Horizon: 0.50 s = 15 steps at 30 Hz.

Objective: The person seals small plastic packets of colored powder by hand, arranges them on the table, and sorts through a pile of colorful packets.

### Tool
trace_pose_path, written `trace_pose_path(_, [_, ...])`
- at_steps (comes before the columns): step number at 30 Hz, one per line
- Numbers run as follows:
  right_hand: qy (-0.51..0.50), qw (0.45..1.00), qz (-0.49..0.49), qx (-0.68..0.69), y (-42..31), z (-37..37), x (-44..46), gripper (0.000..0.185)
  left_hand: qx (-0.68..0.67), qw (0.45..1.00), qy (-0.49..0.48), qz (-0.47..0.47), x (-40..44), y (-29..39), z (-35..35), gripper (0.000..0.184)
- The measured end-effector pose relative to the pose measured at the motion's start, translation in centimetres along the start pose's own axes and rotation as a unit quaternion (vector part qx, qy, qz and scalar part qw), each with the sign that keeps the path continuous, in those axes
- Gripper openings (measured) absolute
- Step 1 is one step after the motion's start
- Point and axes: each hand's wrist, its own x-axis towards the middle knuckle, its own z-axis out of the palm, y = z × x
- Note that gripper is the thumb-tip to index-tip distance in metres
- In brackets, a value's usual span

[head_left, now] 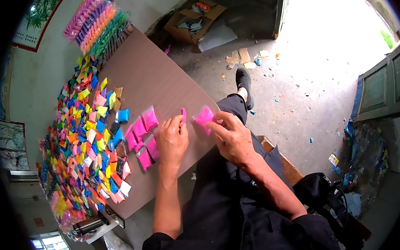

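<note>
The right hand (233, 139) is partly closed, thumb and forefinger pinched on the near edge of a pink packet (204, 117), which extends from the fingertips towards the left hand (172, 139) over the table's corner (whether it touches the tabletop (166, 78), I cannot tell). The left hand is curled, its fingertips pressed together on a slim pink piece (184, 113) that sticks up just beside the packet. On the left hand's other side lies a cluster of pink packets (149, 118), and beyond it a heap of many-coloured packets (88, 142)
</note>
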Motion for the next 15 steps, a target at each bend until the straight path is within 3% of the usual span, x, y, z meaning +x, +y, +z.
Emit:
trace_pose_path(3, [0.02,1.0,0.001,0.021,0.3,0.2,0.0,0.036,-0.016,0.999,-0.009,-0.028,-0.1,0.4,-0.5,0.013])
trace_pose_path(5, [0.035,0.999,-0.015,0.037,0.6,0.4,-0.1,0.034,0.063,0.996,-0.019,-0.065,-0.1,0.9,-1.1,0.01])
trace_pose_path(15, [0.02,1.0,0.004,0.013,0.1,-0.1,0.3,0.035,0.047,0.997,-0.047,-0.035,0.2,0.9,-1.0,0.009])
